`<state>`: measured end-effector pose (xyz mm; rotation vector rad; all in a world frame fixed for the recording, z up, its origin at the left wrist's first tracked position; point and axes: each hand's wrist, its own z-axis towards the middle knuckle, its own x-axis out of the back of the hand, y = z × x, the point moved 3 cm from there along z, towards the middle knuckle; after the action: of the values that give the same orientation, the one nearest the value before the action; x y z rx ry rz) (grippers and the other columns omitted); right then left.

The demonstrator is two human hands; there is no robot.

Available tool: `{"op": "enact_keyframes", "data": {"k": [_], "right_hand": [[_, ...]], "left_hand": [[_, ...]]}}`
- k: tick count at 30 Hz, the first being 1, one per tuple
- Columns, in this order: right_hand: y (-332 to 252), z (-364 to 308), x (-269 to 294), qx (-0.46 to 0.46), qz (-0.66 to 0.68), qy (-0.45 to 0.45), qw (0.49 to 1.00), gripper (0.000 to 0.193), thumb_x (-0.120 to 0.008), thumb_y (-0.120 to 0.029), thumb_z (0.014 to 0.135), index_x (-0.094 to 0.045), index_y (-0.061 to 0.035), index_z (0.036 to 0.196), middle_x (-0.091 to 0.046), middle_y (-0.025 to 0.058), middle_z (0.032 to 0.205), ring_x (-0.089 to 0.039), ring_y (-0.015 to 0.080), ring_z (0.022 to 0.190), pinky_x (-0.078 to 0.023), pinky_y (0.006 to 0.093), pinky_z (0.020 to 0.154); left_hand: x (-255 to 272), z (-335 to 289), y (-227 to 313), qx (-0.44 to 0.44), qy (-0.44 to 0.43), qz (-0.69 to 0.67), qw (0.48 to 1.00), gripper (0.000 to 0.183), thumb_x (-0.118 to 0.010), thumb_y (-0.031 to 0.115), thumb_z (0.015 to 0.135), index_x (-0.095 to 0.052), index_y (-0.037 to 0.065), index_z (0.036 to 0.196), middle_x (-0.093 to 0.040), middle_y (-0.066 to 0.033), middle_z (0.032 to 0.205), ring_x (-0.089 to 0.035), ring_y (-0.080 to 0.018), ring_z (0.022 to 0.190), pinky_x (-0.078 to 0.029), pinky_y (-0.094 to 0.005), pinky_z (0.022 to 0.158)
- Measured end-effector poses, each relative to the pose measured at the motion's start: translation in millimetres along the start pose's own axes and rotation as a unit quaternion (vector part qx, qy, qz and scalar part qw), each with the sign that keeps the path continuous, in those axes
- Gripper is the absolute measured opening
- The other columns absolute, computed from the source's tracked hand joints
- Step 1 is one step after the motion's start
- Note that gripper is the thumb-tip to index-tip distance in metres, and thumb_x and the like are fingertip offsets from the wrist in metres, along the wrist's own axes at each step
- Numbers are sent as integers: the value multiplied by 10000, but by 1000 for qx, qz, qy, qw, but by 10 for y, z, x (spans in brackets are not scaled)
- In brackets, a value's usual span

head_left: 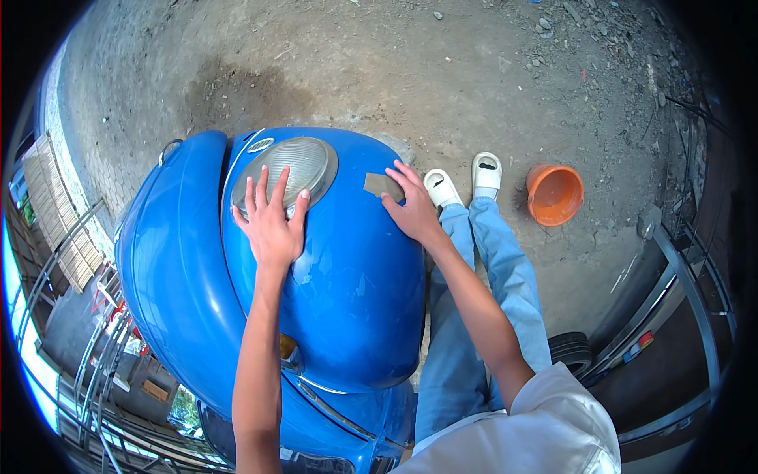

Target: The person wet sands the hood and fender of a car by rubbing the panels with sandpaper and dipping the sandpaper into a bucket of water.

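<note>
A rounded blue car fender (pixel 347 268) fills the middle of the head view, with a large ribbed headlight (pixel 316 158) set into it. My left hand (pixel 272 225) lies on the headlight and its lower edge, fingers spread, holding nothing. On the fender's right side, my right hand (pixel 412 207) presses a small grey-brown piece of sandpaper (pixel 377 185) to the paint. Its fingers and palm cover part of the sheet. Pale, dull patches show on the blue paint below the headlight.
An orange bucket (pixel 537 177) stands on the dirt ground right of my white clogs (pixel 487 170). The blue hood (pixel 178 245) curves away at left. A tire (pixel 570 351) and a metal frame (pixel 685 284) are at lower right. Metal railings (pixel 95 371) line the lower left.
</note>
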<state>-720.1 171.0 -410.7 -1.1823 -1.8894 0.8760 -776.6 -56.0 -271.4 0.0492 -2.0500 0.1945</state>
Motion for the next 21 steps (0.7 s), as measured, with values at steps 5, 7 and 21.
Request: {"op": "enact_keyframes", "data": {"k": [5,7,21], "right_hand": [[270,168,119,-72,198,-37,977,450,-713,-378,950,-727,4,1186,-696,144,1245,-639,247,1169,-460,327,1022],[350,235,201,-110,206,-59,971,458,-716,-389,948,-728,1,1188,-701,124,1203,-644,221,1114,-471,316,986],[142,300,312,-184,255,-135,940,348,-787,-283,917,-732,-31,1151,-649,89,1152,-655,129,983,-527,281,844]], "left_hand": [[3,16,12,2,3,-6,1000,547,-549,549,989,-541,299,1475,-397,-84,1611,-286,-340,1519,-126,-688,1186],[0,23,28,1,7,-6,1000,547,-549,551,989,-542,299,1474,-399,-84,1609,-286,-339,1519,-126,-688,1185],[-8,3,-1,4,11,-2,1000,542,-551,556,985,-556,296,1461,-409,-81,1602,-292,-330,1519,-132,-683,1189]]}}
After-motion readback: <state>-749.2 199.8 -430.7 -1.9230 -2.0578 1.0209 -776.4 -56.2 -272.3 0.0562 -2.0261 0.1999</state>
